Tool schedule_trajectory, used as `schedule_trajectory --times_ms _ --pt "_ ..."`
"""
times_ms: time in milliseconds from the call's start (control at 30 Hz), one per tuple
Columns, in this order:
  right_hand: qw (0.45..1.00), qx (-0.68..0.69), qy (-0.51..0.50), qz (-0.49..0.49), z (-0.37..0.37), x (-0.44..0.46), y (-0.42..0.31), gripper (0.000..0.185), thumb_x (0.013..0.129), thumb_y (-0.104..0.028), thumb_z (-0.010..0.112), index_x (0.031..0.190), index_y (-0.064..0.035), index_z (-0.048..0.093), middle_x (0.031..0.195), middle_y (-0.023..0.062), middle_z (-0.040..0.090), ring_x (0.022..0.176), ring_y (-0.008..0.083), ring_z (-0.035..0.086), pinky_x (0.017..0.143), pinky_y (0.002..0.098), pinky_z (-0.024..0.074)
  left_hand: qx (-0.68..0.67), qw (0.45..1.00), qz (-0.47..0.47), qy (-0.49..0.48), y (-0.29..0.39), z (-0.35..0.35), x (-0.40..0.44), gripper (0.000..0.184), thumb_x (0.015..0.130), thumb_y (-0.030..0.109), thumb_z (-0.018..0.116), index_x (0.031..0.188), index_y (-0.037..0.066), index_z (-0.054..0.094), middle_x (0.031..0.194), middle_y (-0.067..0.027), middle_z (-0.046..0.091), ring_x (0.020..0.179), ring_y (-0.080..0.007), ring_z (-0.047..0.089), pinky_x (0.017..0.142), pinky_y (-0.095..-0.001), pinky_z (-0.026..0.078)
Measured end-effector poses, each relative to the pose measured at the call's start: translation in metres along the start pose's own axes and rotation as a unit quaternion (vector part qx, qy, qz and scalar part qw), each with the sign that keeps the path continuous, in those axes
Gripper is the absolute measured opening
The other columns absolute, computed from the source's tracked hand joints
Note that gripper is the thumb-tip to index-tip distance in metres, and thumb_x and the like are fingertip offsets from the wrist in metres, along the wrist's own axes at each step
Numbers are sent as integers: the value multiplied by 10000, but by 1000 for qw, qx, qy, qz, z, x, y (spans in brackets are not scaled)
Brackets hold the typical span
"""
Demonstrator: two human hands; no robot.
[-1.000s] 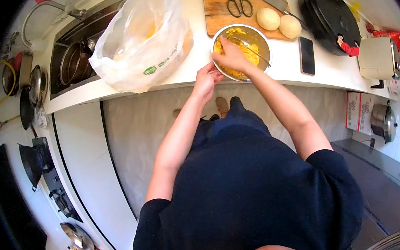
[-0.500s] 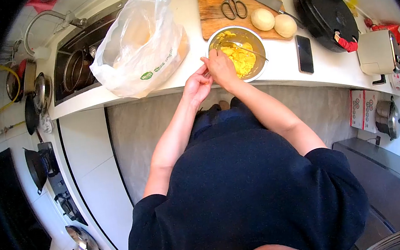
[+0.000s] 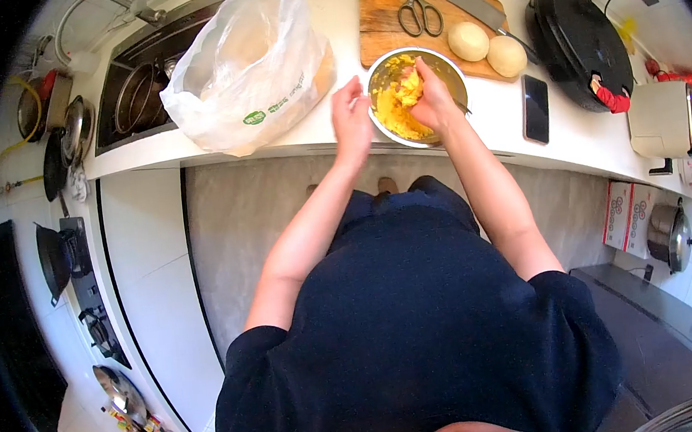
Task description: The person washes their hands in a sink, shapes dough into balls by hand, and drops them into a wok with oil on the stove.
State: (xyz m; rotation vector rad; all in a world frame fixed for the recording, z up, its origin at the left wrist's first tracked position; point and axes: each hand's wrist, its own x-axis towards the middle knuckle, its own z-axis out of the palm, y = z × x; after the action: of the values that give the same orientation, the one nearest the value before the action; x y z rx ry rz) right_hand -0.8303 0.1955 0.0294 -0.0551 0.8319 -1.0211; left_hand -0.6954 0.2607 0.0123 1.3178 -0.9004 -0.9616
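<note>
A metal bowl [image 3: 455,73] at the counter's front edge contains a crumbly yellow mash [image 3: 393,111]. Inside it, my right hand [image 3: 433,101] has its fingers closed round a clump of the mash. My left hand [image 3: 351,122] is beside the bowl's left rim, fingers loosely bent and apart, with nothing visible in them; whether it touches the rim I cannot tell. Past my right hand, the end of a utensil handle [image 3: 467,110] shows at the bowl's right side; the rest is hidden.
Behind the bowl, a wooden cutting board [image 3: 381,21] carries scissors [image 3: 418,16], a cleaver [image 3: 469,4] and two pale dough balls [image 3: 469,41]. A phone [image 3: 536,109] and a black electric pan [image 3: 579,43] are on the right. Left are a white plastic bag [image 3: 246,84] and the sink [image 3: 115,113].
My hands have parted: the left moved to just outside the bowl's left rim. My right hand shifted right and took hold of a clump of yellow mash. The view has shifted slightly.
</note>
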Motion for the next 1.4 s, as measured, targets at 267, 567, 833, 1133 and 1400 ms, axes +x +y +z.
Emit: schedule_trajectory --times_ms 267,567,833,1133,1400 --pt "983 -32 -35 -177 -15 -3 14 178 934 -156 455 960 -9 552 856 71 557 740 162 548 682 289 479 -343 914 -206 -66 6 63 -3 344 943 239 425 1154 -22 497 1094 -93 540 1029 -181 503 932 -296 379" --pt "837 -404 -18 -368 -19 -28 32 313 952 -201 386 1009 25 594 1007 135 610 931 219 564 832 318 436 -294 925 -224 -89 17 76 1 281 954 341 409 954 88 531 929 -14 550 903 -112 499 845 -269 408" --pt "980 -48 168 -96 -21 -8 32 218 936 -234 415 917 -57 541 893 75 537 856 203 496 747 347 431 -172 936 -275 -134 50 78 -16 438 962 397 366 1200 38 445 1188 -108 492 1094 -208 485 938 -367 406" --pt "993 106 -59 17 -25 -11 33 408 972 -371 325 1169 -42 465 1143 118 533 1032 223 499 889 360 427 320 911 120 -232 -6 57 9 603 969 428 236 1368 -18 309 1454 -173 245 1375 -290 135 1115 -359 63" --pt "986 107 -97 -79 -15 -17 28 360 953 -286 375 1199 -37 459 1216 103 497 1133 204 451 964 349 371 253 931 137 -223 -35 57 23 544 978 368 260 1386 10 284 1432 -151 301 1346 -276 228 1100 -357 154"
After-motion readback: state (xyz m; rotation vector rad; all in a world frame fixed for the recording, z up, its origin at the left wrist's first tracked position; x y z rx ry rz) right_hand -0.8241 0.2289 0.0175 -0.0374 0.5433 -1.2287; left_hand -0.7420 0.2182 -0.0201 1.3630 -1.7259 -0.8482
